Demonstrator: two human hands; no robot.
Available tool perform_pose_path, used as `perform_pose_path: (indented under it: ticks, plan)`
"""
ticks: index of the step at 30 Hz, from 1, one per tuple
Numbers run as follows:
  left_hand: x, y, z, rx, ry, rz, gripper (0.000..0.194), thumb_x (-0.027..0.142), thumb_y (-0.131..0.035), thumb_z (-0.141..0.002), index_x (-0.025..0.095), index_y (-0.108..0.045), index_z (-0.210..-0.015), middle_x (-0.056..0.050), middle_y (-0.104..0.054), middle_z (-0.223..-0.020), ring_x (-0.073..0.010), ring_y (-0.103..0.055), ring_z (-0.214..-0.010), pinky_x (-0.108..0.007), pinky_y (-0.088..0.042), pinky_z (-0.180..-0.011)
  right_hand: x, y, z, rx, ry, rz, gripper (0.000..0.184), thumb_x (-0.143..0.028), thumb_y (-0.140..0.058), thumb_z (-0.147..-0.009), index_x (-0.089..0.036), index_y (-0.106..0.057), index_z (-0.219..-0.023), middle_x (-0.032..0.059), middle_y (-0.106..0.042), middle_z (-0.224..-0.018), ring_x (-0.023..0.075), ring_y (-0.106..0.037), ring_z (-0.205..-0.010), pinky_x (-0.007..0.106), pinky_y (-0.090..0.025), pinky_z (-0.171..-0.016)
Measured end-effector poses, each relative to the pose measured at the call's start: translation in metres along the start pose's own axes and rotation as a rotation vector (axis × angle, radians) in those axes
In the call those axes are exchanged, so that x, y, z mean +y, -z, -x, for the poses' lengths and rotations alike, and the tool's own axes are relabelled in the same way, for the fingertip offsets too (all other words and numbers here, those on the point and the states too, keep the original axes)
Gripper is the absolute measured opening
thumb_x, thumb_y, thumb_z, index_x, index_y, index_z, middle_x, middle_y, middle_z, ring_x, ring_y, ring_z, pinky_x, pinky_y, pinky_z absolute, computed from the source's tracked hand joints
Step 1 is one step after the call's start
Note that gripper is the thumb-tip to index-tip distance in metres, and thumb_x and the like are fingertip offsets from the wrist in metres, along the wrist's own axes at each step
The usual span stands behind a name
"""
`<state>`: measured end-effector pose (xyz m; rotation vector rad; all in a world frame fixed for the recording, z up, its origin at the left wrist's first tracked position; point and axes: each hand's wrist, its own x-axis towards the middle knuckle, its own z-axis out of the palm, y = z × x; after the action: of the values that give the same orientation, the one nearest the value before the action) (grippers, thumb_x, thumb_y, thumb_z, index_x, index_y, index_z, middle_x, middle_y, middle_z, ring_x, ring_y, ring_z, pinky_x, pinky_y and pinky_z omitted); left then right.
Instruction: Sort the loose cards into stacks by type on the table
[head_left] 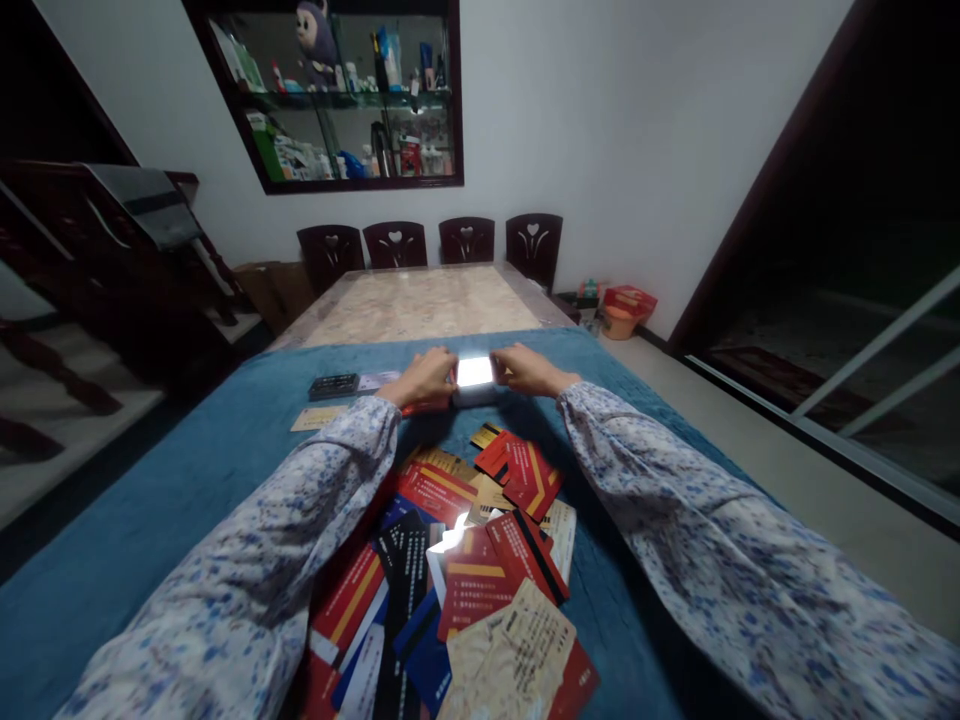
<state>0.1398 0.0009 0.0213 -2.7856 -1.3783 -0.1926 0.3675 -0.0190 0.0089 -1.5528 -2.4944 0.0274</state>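
My left hand [427, 377] and my right hand [531, 369] grip the two sides of a white card [474, 372] over the blue cloth. Glare washes out its face, and I cannot tell whether more cards lie under it. A red card [424, 408] rests below my left hand. To the left lie black cards [334, 385], a pale purple card [377, 380] and a beige card [318, 418]. Between my forearms spreads a loose, overlapping pile of red, blue, black and gold cards [480, 575].
The blue cloth [187, 450] covers the near part of a marble-patterned table [420, 300]. Several dark chairs [394, 245] line its far end. On the floor at right stands an orange bucket [619, 322]. A glass-shelved wall cabinet [352, 100] holds bottles and a plush toy.
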Motion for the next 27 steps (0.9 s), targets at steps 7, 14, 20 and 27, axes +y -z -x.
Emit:
perform_pose_path:
  ticks: [7, 14, 20, 27]
  plan:
    - [-0.012, 0.001, -0.019, -0.019, 0.007, 0.024, 0.025, 0.031, -0.071, -0.08, 0.016, -0.074, -0.099, -0.014, -0.07, -0.114, -0.0307, -0.065, -0.103, -0.034, -0.051, -0.082, 0.005, -0.002, -0.024, -0.005, -0.014, 0.006, 0.017, -0.019, -0.07, -0.086, -0.017, -0.074, -0.102, 0.0099, -0.078, -0.102, 0.0233, -0.068, -0.092, 0.025, -0.042, -0.072]
    - [-0.024, -0.001, -0.039, -0.057, 0.013, 0.035, 0.021, 0.032, -0.071, -0.078, 0.015, -0.074, -0.091, -0.013, -0.074, -0.109, -0.0295, -0.067, -0.1, -0.033, -0.052, -0.083, 0.011, -0.006, -0.044, -0.052, -0.063, 0.008, 0.022, -0.022, -0.071, -0.086, -0.016, -0.075, -0.107, 0.0122, -0.078, -0.107, 0.0257, -0.071, -0.097, 0.026, -0.045, -0.074]
    - [-0.023, -0.005, -0.048, -0.118, 0.033, -0.002, 0.025, 0.027, -0.071, -0.076, 0.015, -0.076, -0.097, -0.013, -0.075, -0.114, -0.0333, -0.069, -0.107, -0.037, -0.054, -0.089, 0.017, -0.014, -0.049, -0.084, -0.081, 0.037, 0.026, -0.023, -0.071, -0.086, -0.017, -0.075, -0.111, 0.0108, -0.079, -0.111, 0.0249, -0.072, -0.102, 0.023, -0.047, -0.077]
    - [-0.022, -0.005, -0.051, -0.171, 0.043, -0.049, 0.031, 0.032, -0.07, -0.077, 0.016, -0.077, -0.102, -0.012, -0.076, -0.118, -0.0354, -0.068, -0.114, -0.038, -0.056, -0.094, 0.017, -0.016, -0.054, -0.15, -0.097, 0.06, 0.031, -0.027, -0.072, -0.088, -0.017, -0.074, -0.117, 0.0109, -0.078, -0.116, 0.0258, -0.072, -0.107, 0.023, -0.048, -0.078]
